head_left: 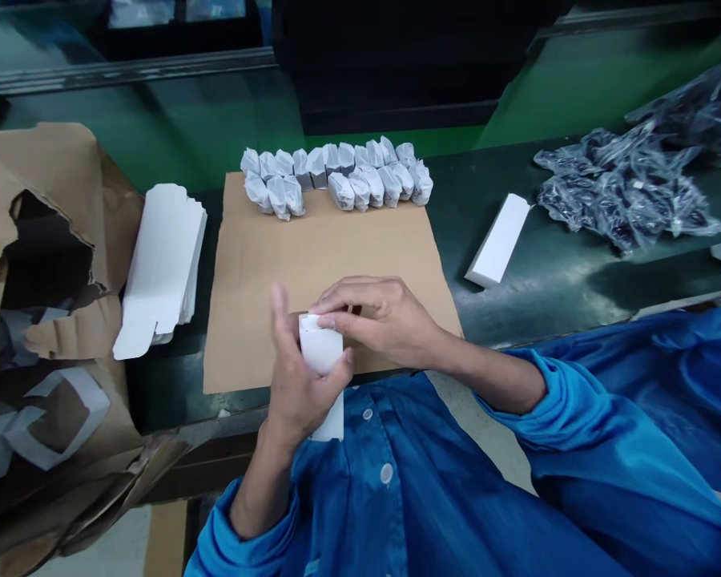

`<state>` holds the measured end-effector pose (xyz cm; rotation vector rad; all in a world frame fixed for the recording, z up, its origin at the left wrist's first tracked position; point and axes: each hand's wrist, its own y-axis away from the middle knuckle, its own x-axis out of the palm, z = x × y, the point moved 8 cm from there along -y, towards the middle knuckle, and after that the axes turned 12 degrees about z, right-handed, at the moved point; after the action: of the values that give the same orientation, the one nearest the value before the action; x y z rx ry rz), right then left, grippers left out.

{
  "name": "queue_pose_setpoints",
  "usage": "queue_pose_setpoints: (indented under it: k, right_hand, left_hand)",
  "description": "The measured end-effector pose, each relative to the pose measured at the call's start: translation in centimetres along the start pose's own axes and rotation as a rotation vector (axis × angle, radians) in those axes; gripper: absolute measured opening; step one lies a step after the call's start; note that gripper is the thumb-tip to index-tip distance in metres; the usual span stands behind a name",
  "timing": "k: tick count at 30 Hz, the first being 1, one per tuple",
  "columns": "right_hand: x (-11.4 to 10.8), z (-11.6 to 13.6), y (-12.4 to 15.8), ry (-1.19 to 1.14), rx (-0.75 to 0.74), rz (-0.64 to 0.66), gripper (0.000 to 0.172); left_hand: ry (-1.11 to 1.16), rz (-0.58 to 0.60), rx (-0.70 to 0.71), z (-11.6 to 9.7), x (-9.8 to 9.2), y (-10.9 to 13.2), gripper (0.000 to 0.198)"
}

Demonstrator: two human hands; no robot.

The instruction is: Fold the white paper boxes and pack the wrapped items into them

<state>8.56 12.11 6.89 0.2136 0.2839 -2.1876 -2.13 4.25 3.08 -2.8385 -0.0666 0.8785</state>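
Observation:
A slim white carton (323, 349) stands upright, leaning slightly, in front of the blue jacket. My left hand (300, 393) is closed around its middle, thumb on the near face and index finger raised beside the top. At the carton's upper end, the fingers and thumb of my right hand (388, 316) pinch the small end flap. A brown cardboard sheet (330, 256) lies beneath and beyond both hands. Along its far edge sit two rows of small items in whitish wrapping (348, 180); what is inside cannot be seen.
Flattened white cartons (159, 248) are stacked at left, beside a torn brown cardboard box (90, 328) holding paper scraps. Another white carton (500, 242) lies on the dark green bench (450, 196). Dark items in clear plastic bags (628, 188) are heaped at right. A blue sleeve (690, 353) shows there.

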Motion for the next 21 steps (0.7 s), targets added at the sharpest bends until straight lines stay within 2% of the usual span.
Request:
queue_pose_setpoints:
  k: [4, 7, 10, 14, 16, 17, 19, 21]
  right_hand:
    - [1.3, 0.4, 1.3, 0.152, -0.166, -0.003, 0.019]
    - [1.7, 0.3, 2.3, 0.343, -0.24, -0.16, 0.021]
    - [2.1, -0.2, 2.5, 0.35, -0.202, -0.185, 0.027]
    - [3.0, -2.4, 2.7, 0.274, 0.091, -0.04, 0.073]
    - [3.5, -3.4, 2.9, 0.308, 0.221, 0.081, 0.069]
    - [3.6, -3.9, 2.9, 0.32, 0.265, 0.144, 0.061]
    - [3.1, -4.5, 2.2, 0.315, 0.305, 0.287, 0.046]
    - [2.4, -4.5, 0.6, 0.341, 0.275, 0.487, 0.032]
  left_hand:
    - [-0.117, 0.157, -0.007, 0.0, 0.3, 0.2, 0.082]
    - [-0.081, 0.158, 0.001, -0.3, 0.7, 0.4, 0.069]
    - [-0.003, 0.0, -0.046, 0.2, 0.4, 0.0, 0.059]
    - [0.372, -0.433, -0.232, 4.4, -1.7, -0.7, 0.049]
    - [0.463, -0.561, -0.273, 6.3, -3.0, -1.0, 0.048]
    - [0.392, -0.58, -0.269, 6.6, -3.9, -1.1, 0.052]
    - [0.059, -0.494, -0.204, 5.8, -5.5, -1.4, 0.067]
    - [-0.315, -0.234, -0.041, 4.0, -5.0, -1.9, 0.082]
